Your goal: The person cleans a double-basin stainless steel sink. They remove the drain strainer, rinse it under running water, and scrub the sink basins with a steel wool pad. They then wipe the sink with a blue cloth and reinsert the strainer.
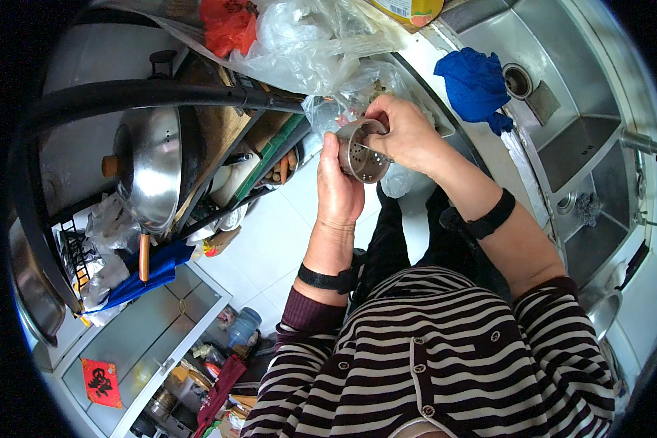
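My left hand (338, 186) holds a small perforated metal strainer cup (368, 164), its thumb on the outer wall and its mouth tilted towards my right hand. The fingers of my right hand (397, 128) reach over the rim, and part of them is inside the cup, so their grip is hidden. Just beyond the hands is a clear plastic bag (375, 79) with some scraps in it. On the ledge beside the sink lies a bunched blue cloth (471, 85).
A steel double sink (553, 55) runs along the right, with a steel scouring pad (587, 209) in one basin. On the left, a black rack (186, 93) stands by a lidded wok (153, 164). Carrots (288, 164) sit low in a container. Pale tiles (263, 241) cover the floor.
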`<state>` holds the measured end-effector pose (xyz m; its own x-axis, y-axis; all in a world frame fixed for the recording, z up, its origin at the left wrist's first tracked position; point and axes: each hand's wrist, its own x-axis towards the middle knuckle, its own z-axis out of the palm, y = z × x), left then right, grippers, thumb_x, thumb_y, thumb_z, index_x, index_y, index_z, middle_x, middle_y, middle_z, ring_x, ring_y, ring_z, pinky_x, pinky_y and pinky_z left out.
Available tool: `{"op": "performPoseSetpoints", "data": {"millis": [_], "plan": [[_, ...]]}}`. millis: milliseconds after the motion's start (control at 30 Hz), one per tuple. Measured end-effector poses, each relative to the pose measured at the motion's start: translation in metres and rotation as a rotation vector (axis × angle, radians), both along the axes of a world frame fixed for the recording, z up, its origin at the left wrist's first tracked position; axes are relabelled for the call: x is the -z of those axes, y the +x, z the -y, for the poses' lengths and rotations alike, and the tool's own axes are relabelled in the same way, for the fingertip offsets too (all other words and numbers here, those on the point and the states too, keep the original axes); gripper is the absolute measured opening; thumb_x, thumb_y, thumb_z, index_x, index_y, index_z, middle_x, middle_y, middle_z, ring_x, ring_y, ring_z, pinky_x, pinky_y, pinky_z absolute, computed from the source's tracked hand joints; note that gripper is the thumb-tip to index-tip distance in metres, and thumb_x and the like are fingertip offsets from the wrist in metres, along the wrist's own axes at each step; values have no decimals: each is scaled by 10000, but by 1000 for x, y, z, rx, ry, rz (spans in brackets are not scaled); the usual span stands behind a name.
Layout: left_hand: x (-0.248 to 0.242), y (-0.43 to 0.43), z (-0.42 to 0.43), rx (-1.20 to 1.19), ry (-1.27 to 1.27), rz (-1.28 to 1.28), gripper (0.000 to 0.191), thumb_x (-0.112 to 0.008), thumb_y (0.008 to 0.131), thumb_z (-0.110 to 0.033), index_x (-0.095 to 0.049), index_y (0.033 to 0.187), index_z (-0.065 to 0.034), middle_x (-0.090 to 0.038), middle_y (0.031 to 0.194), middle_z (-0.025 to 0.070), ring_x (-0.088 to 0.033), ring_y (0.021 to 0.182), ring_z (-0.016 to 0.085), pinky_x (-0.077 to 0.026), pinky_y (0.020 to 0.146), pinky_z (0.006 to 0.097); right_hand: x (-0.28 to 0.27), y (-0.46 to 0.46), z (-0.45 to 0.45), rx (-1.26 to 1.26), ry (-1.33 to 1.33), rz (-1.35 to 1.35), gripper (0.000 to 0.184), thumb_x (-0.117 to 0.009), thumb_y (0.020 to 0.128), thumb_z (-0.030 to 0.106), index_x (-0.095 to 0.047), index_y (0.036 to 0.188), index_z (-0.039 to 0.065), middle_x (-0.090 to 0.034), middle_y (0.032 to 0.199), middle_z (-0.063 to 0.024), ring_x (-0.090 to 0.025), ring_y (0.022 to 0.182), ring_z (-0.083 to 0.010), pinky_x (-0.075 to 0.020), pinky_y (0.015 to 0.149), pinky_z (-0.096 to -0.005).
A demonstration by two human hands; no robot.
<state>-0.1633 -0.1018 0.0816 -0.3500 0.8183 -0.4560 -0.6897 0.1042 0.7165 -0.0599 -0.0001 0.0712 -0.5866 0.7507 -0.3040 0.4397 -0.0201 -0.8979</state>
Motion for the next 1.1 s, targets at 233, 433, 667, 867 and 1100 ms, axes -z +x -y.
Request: {"op": "performPoseSetpoints", "data": {"millis": [233, 433, 667, 867, 1100], "plan": [[-1, 3, 1, 57, -3, -179, 501, -388, 979, -429, -555, 1182, -2, -610, 1157, 113, -576, 1072, 214, -424, 965, 347, -6, -4, 4, 46, 113, 187, 343, -711, 678, 60, -579, 983, -21, -656, 860, -142, -639, 808, -217, -494, 724, -339], [6, -3, -1, -14, -23, -59, 502, -397, 976, -431, -555, 1182, -1, -612, 1159, 118, -582, 1064, 220, -430, 961, 353, -1, 6, -4, 45, -111, -25, 415, -746, 643, 72, -565, 1001, -34, -654, 899, -145, -643, 833, -237, -494, 753, -338], [5, -1, -3, -9, -26, -73, 502, -397, 976, -428, -554, 1179, 3, -610, 1165, 122, -582, 1062, 224, -432, 957, 355, 0, 2, -2, -17, -19, 138, 530, -779, 643, 236, -568, 1072, 6, -652, 949, -151, -634, 934, -301, -479, 828, -369], [6, 3, -6, 49, -28, -208, 498, -398, 974, -426, -555, 1174, 2, -612, 1152, 110, -578, 1065, 220, -420, 964, 346, -11, -1, 1, 48, 70, 226, 440, -739, 663, 135, -559, 1036, -15, -646, 914, -181, -643, 868, -258, -486, 755, -339], [16, -11, -8, -89, -102, -49, 504, -381, 958, -480, -568, 1138, -48, -629, 1076, 76, -591, 944, 190, -468, 786, 332, 10, 23, -8, 162, -15, 19, 350, -657, 696, -3, -549, 1029, 2, -626, 828, -91, -598, 748, -148, -472, 666, -279]]}}
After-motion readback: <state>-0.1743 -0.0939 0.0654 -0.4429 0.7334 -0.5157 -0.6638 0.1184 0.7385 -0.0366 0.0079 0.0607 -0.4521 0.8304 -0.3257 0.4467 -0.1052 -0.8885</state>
